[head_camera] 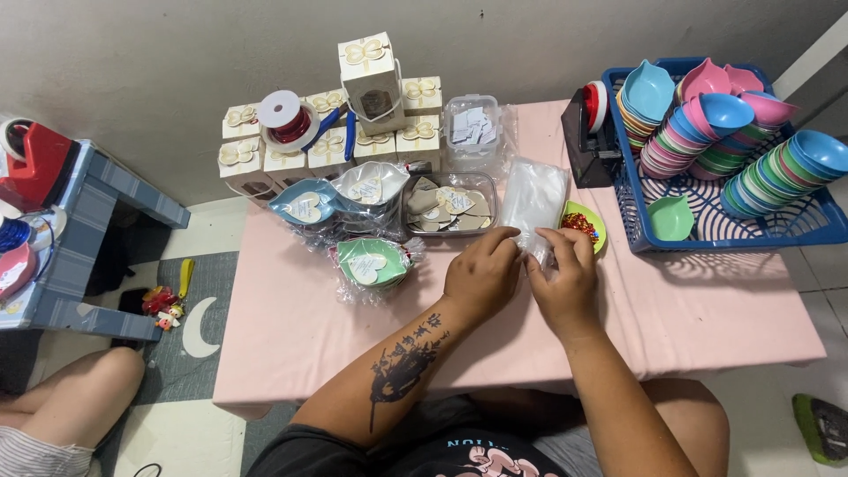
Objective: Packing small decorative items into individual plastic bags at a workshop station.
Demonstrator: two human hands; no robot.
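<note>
Clear plastic bag (533, 201) lay flat on the pink table (707, 309), its near end gathered between my two hands, the rest of it stretching away from the grip toward the wall. My left hand (481, 276) was curled over, thumb and fingertips pinched on the bag's near edge; my right hand (565, 281) was clenched on the same edge just beside it, the two hands almost touching. I could not tell whether the mouth was already parted or the layers were stuck together; the film was too glossy to read. My judgement: the step was best done by rubbing the two layers against each other between thumb and forefinger, not by pulling, since film this thin looked liable to stretch or tear. Keeping the far end flat on the table seemed wise so the bag would not twist. Just right of the grip sat a small green dish (590, 228) with red pieces (580, 223) in it, partly under the bag's edge; I noted a risk of tipping it if the bag was dragged sideways. Left of the grip lay a wrapped green dish (373, 262) with a heart tag; beyond it were a wrapped blue dish (306, 205) and a clear tray of heart tags (450, 208). Farther right, well apart from the hands, stood a blue basket (795, 225) of stacked coloured dishes (707, 124). Beyond the grip, against the wall, stood small gift boxes (331, 141).
</note>
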